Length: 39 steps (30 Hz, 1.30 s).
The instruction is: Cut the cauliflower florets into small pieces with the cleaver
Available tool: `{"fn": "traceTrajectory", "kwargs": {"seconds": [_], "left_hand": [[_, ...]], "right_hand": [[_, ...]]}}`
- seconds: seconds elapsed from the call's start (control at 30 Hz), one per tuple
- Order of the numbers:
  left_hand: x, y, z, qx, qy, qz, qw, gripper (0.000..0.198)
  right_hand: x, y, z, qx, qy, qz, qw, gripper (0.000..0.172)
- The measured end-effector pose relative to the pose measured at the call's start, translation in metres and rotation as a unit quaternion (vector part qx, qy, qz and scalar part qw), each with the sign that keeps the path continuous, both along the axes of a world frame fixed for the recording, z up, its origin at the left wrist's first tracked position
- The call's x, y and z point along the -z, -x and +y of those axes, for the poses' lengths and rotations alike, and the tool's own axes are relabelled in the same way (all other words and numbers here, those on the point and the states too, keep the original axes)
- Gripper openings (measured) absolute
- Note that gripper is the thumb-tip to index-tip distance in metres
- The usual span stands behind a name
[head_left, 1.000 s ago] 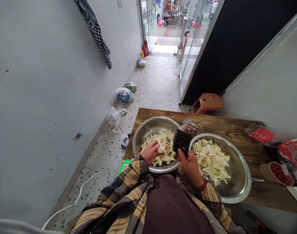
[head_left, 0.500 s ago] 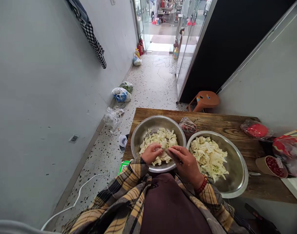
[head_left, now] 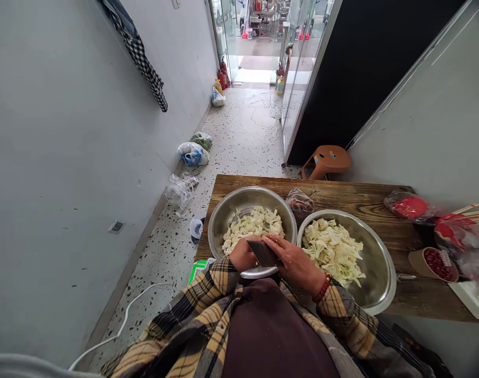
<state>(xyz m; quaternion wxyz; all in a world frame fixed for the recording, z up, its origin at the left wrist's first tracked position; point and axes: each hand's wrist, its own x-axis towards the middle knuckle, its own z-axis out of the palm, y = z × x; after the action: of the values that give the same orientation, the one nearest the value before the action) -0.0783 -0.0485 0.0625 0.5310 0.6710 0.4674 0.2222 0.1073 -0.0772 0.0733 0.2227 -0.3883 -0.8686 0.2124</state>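
Observation:
Over the near rim of the left steel bowl [head_left: 214,220], my right hand [head_left: 298,264] is closed on a knife [head_left: 264,253] with a broad dark blade. The blade is tilted and crosses in front of my left hand [head_left: 241,254]. My left hand's fingers are curled and mostly hidden by the blade, so what they hold cannot be made out. Beneath my hands lie pale cauliflower pieces [head_left: 253,223] in the bowl. More cauliflower pieces [head_left: 333,249] fill the left part of the right steel bowl [head_left: 386,268], beside my right wrist.
Both bowls stand on a wooden table [head_left: 365,199]. A bagged bundle [head_left: 300,202] sits between them at the back. At right are a tub of red contents [head_left: 438,263], a red bagged item [head_left: 410,207] and skewers [head_left: 461,211]. An orange stool [head_left: 329,160] stands behind the table.
My right hand has turned, so the knife's flat blade now shows in front of my left hand. The fingers of my left hand were in view before. The view has shifted slightly.

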Motion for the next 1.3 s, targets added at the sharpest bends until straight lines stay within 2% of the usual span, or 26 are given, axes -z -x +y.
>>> {"fn": "traceTrajectory", "kwargs": {"seconds": [0.17, 0.37, 0.47, 0.57, 0.7, 0.8, 0.9, 1.07, 1.2, 1.3], "left_hand": [[0.006, -0.003, -0.002, 0.0, -0.07, 0.047, 0.996, 0.021], [0.016, -0.016, -0.007, -0.048, -0.081, 0.162, 0.982, 0.019], [0.021, -0.023, -0.011, -0.043, -0.08, 0.176, 0.98, 0.019], [0.021, -0.016, -0.01, -0.066, -0.062, 0.122, 0.988, 0.02], [0.015, 0.006, -0.001, -0.079, -0.001, -0.021, 0.997, 0.036], [0.012, 0.015, 0.002, -0.079, 0.052, -0.09, 0.991, 0.053], [0.012, 0.012, 0.001, -0.122, 0.114, -0.152, 0.974, 0.065], [0.01, 0.001, 0.001, -0.169, 0.138, -0.172, 0.961, 0.043], [0.005, -0.009, 0.003, -0.168, 0.123, -0.187, 0.96, 0.053], [0.005, -0.015, 0.003, -0.178, 0.112, -0.184, 0.96, 0.048]], "right_hand": [[0.013, -0.002, -0.001, 0.027, 0.023, 0.052, 0.998, 0.049], [0.037, 0.017, 0.002, 0.148, 0.016, 0.098, 0.984, 0.027], [0.049, 0.024, 0.016, 0.244, 0.051, 0.117, 0.961, 0.028], [0.053, 0.02, 0.034, 0.305, 0.118, 0.179, 0.928, 0.032], [0.044, 0.004, 0.043, 0.288, 0.209, 0.287, 0.889, 0.042], [0.03, -0.005, 0.038, 0.274, 0.255, 0.32, 0.87, 0.041], [0.016, -0.011, 0.029, 0.258, 0.268, 0.303, 0.877, 0.03], [0.0, -0.02, 0.011, 0.226, 0.277, 0.268, 0.894, 0.029], [-0.002, -0.029, 0.001, 0.195, 0.207, 0.221, 0.933, 0.033], [-0.002, -0.034, -0.003, 0.189, 0.16, 0.187, 0.951, 0.034]]}}
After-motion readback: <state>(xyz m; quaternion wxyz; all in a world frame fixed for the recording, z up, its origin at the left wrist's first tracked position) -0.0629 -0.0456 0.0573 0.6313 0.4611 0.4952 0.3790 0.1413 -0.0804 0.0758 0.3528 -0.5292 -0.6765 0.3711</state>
